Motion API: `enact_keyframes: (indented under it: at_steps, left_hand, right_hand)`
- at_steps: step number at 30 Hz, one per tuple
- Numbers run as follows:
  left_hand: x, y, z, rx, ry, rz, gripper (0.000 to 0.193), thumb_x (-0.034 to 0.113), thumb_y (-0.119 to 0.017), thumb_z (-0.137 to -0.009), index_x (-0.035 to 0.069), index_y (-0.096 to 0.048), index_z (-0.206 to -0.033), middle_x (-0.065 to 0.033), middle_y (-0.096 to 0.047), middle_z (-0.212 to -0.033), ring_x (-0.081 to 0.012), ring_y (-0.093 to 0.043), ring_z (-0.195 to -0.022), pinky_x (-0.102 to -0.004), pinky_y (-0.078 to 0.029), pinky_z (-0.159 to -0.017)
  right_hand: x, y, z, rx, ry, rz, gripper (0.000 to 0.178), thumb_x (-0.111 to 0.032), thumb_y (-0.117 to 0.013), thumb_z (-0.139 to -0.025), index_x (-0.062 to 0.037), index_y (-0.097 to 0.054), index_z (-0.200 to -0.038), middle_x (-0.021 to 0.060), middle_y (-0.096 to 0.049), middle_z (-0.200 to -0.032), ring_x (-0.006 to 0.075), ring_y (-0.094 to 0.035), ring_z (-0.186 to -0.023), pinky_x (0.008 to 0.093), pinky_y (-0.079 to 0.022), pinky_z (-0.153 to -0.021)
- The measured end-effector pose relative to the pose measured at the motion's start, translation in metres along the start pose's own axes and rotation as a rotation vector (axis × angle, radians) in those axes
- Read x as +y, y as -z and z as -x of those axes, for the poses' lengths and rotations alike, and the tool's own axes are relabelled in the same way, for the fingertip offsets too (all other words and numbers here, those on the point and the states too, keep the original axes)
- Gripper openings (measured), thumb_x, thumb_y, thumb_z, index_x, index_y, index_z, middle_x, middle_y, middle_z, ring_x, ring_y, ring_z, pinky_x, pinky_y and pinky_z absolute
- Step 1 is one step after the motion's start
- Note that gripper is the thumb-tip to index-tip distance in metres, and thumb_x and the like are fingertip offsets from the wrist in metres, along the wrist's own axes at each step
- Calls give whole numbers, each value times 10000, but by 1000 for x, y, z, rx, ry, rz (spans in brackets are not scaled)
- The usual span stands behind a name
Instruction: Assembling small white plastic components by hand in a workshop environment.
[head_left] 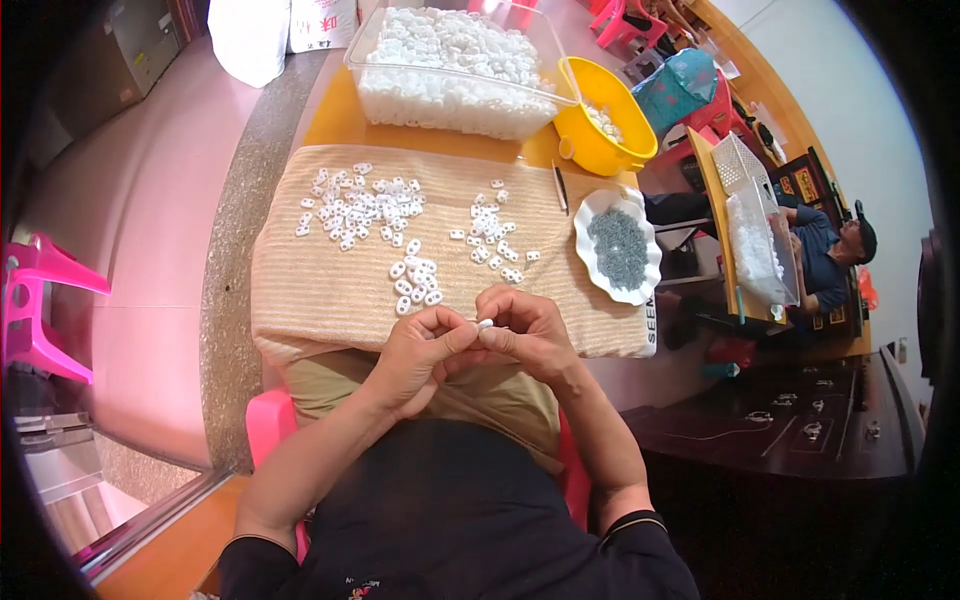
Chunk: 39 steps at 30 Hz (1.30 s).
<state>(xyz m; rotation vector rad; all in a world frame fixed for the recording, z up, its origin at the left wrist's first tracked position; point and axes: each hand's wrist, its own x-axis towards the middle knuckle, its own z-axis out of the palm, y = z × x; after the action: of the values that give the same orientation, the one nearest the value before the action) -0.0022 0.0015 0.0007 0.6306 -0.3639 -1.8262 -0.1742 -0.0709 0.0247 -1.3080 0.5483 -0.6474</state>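
Head view: my left hand (422, 358) and right hand (535, 343) are both pinching the white piece (486, 324) over the towel's (330, 300) near edge. Looks like light, stiff plastic, probably slick; I'd grip its edges.

A seated person's left hand (420, 350) and right hand (530, 337) meet fingertip to fingertip at a small white plastic piece (485, 324), near the front edge of a tan striped cloth (330, 285) spread over a wooden counter (335, 118). White two-holed plastic pieces (375, 208) lie in clusters beside a white scalloped dish (652, 272) of small grey parts (618, 248). Behind stand a heaped clear plastic bin (460, 75) and a yellow plastic basin (600, 152); at right sits a dark-capped co-worker (825, 250).
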Motion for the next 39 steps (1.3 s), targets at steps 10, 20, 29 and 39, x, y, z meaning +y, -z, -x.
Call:
enact_keyframes:
  at_steps: [10, 20, 29, 39]
  left_hand:
    - [-5, -3, 4, 115, 35, -23, 87, 105, -609, -907, 24, -601, -939, -108, -650, -977, -138, -643, -803, -265, -562, -749]
    - [-5, -2, 2, 129, 39, -54, 102, 100, -620, -899, 7, -598, -934, -111, -643, -988, -123, -630, -783, -262, -565, -729]
    - [-8, -2, 3, 128, 45, -52, 93, 102, -618, -901, 11, -597, -913, -110, -643, -979, -122, -628, -791, -265, -567, -728]
    - [-10, -4, 5, 120, 53, -62, 84, 108, -618, -902, 26, -603, -910, -83, -645, -955, -114, -623, -792, -259, -561, -724]
  right_hand:
    - [-82, 84, -61, 678, 141, 466, 187, -166, -670, -860, 12, -654, -916, 3, -598, -713, 73, -563, -590, 216, -478, -535]
    - [-65, 139, -86, 624, 121, 662, 229, -100, -664, -849, 46, -642, -1025, 36, -621, -739, 85, -572, -567, 218, -475, -488]
    - [-32, 77, -33, 204, 27, 1116, 119, -23, -654, -771, -4, -685, -884, 104, -657, -846, 200, -614, -721, 292, -475, -650]
    - [-24, 69, -30, 174, -28, 1400, 129, -203, -589, -844, -134, -698, -855, 86, -638, -945, 314, -627, -845, 391, -502, -741]
